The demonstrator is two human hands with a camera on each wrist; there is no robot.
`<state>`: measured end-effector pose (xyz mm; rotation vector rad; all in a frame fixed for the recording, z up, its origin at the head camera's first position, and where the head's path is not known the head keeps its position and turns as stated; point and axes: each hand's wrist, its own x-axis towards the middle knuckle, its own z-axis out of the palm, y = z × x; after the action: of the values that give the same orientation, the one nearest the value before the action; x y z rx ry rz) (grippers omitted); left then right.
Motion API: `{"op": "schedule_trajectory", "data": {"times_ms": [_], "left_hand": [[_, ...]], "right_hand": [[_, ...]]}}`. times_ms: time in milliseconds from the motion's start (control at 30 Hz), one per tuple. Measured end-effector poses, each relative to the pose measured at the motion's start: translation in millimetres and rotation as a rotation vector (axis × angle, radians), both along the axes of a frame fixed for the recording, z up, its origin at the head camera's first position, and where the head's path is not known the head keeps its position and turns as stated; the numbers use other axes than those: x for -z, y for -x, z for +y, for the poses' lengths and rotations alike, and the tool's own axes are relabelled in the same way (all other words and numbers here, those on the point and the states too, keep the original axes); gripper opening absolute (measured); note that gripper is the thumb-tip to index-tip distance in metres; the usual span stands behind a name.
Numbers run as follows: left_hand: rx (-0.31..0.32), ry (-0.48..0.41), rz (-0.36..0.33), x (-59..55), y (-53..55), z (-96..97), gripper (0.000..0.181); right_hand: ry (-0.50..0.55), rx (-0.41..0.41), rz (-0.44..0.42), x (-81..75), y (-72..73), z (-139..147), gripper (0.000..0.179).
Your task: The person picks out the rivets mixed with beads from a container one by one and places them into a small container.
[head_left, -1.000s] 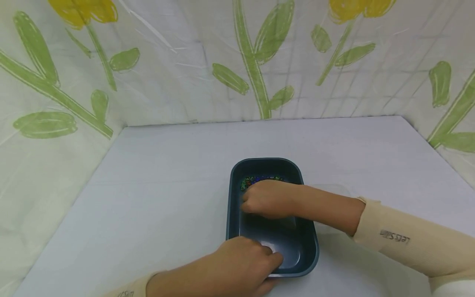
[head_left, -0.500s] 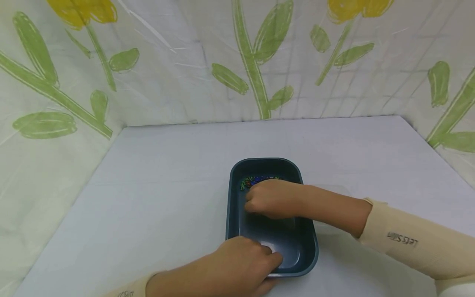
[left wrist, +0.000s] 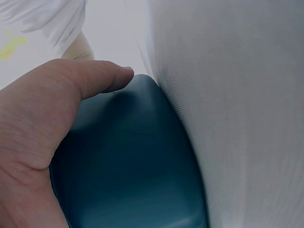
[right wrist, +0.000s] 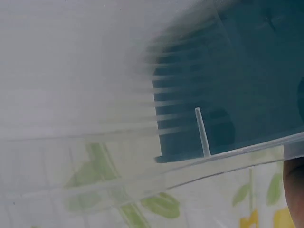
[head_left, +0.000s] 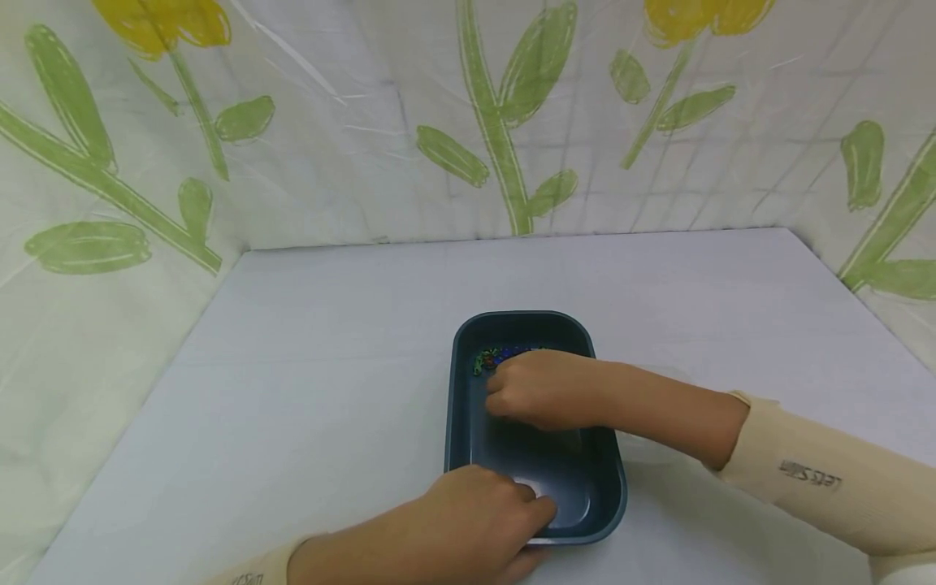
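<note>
A deep teal tray [head_left: 459, 422] with rounded corners lies on the white table. Small green, blue and red pieces [head_left: 504, 355], like beads, are gathered at its far end. My left hand [head_left: 486, 520] grips the tray's near left corner, and in the left wrist view the thumb [left wrist: 107, 76] lies over its rim. Inside the tray, just in front of the pieces, is my right hand [head_left: 541, 390], fingers curled. What its fingertips hold or touch is hidden. A clear plastic item [right wrist: 118, 185] with a straight edge fills much of the right wrist view, the tray showing through it.
The white tabletop [head_left: 329, 390] extends around the tray. Behind it hangs a pale sheet [head_left: 351, 162] with painted green stems and yellow flowers. My right sleeve [head_left: 826, 479] crosses the table's right side. A clear plastic shape shows faintly beneath the right forearm.
My right hand has shifted slightly to the right within the tray, its forearm and sleeve sliding rightward too. The left hand and the tray have stayed nearly where they were.
</note>
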<state>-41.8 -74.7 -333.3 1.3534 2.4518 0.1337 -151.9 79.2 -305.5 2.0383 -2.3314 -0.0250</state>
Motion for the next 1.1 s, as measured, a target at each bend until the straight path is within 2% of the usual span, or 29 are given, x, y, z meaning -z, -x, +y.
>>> {"op": "schedule_trajectory", "data": {"times_ms": [400,667,1100], "left_hand": [[0.002,-0.012,0.005,-1.5,-0.5,-0.5,0.02],[0.006,0.002,0.008,-1.5,-0.6,0.2,0.021],[0.005,-0.006,0.014,-2.5,-0.9,-0.1,0.021]], "right_hand": [[0.061,-0.017,0.021,-7.6,-3.6,7.9,0.012],[0.052,-0.014,0.014,-12.4,-4.8,10.2,0.013],[0.054,-0.005,0.057,-24.0,-10.7,19.0,0.017]]}}
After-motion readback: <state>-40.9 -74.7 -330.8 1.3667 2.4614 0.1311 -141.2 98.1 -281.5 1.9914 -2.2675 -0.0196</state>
